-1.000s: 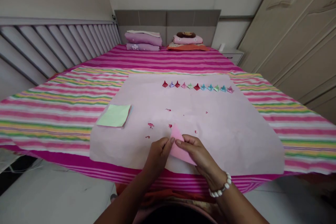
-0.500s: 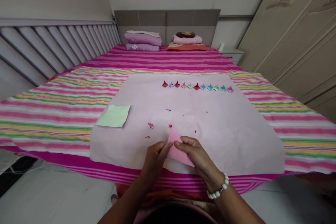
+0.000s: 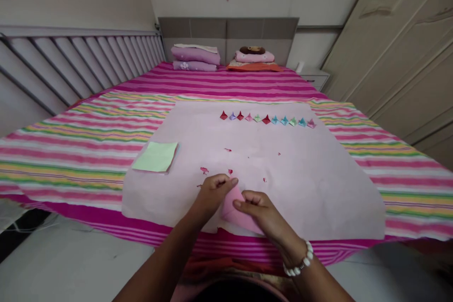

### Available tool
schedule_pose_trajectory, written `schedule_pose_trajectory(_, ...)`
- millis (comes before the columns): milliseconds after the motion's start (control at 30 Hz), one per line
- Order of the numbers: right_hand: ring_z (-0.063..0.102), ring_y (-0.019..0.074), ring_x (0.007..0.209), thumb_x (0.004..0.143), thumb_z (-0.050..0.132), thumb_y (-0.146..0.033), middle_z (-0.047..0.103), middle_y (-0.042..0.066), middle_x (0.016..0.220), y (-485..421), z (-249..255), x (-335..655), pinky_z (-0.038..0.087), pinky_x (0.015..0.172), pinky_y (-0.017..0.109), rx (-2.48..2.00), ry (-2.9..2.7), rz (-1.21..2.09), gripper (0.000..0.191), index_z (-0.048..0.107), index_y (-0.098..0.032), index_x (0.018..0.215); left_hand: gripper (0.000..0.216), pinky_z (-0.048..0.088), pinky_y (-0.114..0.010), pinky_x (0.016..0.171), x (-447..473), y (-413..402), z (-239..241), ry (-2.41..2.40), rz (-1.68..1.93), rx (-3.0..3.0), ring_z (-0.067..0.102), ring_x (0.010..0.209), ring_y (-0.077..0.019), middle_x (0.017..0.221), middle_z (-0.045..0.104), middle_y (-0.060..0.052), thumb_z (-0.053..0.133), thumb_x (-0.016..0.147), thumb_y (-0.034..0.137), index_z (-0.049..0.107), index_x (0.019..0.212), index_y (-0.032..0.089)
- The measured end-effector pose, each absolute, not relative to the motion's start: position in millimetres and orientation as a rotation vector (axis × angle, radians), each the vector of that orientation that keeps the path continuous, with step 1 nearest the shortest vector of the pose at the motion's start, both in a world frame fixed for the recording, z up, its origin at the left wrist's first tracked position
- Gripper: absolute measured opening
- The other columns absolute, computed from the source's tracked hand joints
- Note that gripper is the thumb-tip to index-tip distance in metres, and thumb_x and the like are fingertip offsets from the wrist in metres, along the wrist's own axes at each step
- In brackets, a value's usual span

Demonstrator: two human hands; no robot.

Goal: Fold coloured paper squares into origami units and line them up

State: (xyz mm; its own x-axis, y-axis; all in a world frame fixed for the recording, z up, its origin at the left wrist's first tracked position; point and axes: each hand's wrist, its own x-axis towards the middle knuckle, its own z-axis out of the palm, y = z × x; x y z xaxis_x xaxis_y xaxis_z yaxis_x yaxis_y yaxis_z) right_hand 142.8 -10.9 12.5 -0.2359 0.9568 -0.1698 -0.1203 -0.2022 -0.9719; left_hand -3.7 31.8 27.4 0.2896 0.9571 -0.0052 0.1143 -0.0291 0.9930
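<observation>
A folded sheet of pink paper (image 3: pixel 236 212) is held between my hands above the front of the white sheet (image 3: pixel 318 179). My left hand (image 3: pixel 213 194) pinches the paper near its upper corner, thumb on top. On its right side my right hand (image 3: pixel 260 210) grips the paper between thumb and fingers, with a white bead bracelet (image 3: pixel 300 260) on that wrist. A crease runs across the lower part of the paper. Small torn red scraps (image 3: pixel 204 170) lie on the white sheet just beyond my hands.
Left of my hands lies a stack of coloured paper squares (image 3: pixel 157 156), light green on top. Several small folded paper pieces (image 3: pixel 266 119) form a row at the back of the white sheet. Striped bedding (image 3: pixel 71 151) surrounds it; folded bedding (image 3: pixel 196 56) sits by the headboard (image 3: pixel 205 28).
My left hand has moved up along the pink paper to its upper corner. The paper has turned somewhat, and a crease now shows across it. My right hand keeps its grip.
</observation>
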Motion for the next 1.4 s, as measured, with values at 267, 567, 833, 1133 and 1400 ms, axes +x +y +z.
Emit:
schedule_pose_trajectory(267, 0.019, 0.0094, 0.051, 0.075, 0.064, -0.042, 0.02, -0.007, 0.055, -12.6, 11.7, 146.9, 0.016, 0.048, 0.026, -1.263, -1.227, 1.256, 0.048, 0.026, -0.023, 0.052, 0.024, 0.039, -0.024, 0.055, -21.0, 36.5, 27.6, 1.22, 1.063, 1.296, 0.046, 0.054, -0.0083, 0.078, 0.065, -0.002, 0.063, 0.077, 0.038, 0.067, 0.083, 0.015)
schedule_pose_trajectory(567, 0.032, 0.0108, 0.05, 0.082, 0.057, -0.05, 0.037, -0.005, 0.054, -16.6, 22.6, 141.9, 0.026, 0.048, 0.025, -1.198, -1.239, 1.262, 0.04, 0.045, -0.02, 0.058, 0.028, 0.04, -0.023, 0.052, -20.3, 13.9, 15.0, 0.856, 0.761, 1.198, 0.053, 0.05, -0.0087, 0.065, 0.062, 0.001, 0.067, 0.076, 0.03, 0.064, 0.098, 0.014)
schedule_pose_trajectory(833, 0.041, 0.0111, 0.042, 0.084, 0.055, -0.054, 0.049, -0.003, 0.046, -14.8, 26.6, 153.6, 0.03, 0.045, 0.025, -1.065, -1.005, 1.514, 0.039, 0.055, -0.019, 0.064, 0.016, 0.035, -0.021, 0.053, -21.9, 11.2, 14.2, 0.823, 0.755, 1.152, 0.047, 0.05, -0.0081, 0.054, 0.055, 0.004, 0.064, 0.079, 0.03, 0.06, 0.075, 0.015)
schedule_pose_trajectory(1133, 0.042, 0.0104, 0.045, 0.08, 0.063, -0.047, 0.05, -0.003, 0.048, -15.9, 28.0, 153.4, 0.032, 0.048, 0.024, -1.059, -0.987, 1.53, 0.033, 0.057, -0.018, 0.063, 0.023, 0.028, -0.02, 0.048, -20.4, 5.2, 16.3, 0.857, 0.695, 1.064, 0.044, 0.048, -0.0064, 0.055, 0.055, 0.004, 0.064, 0.079, 0.036, 0.058, 0.072, 0.015)
schedule_pose_trajectory(1400, 0.045, 0.0099, 0.045, 0.073, 0.07, -0.04, 0.054, -0.003, 0.052, -16.6, 26.2, 154.1, 0.033, 0.045, 0.023, -1.096, -1.074, 1.484, 0.024, 0.062, -0.018, 0.067, 0.025, 0.024, -0.019, 0.046, -18.8, 6.6, 14.9, 0.906, 0.72, 1.027, 0.038, 0.044, -0.0056, 0.048, 0.049, 0.006, 0.066, 0.076, 0.037, 0.056, 0.068, 0.015)
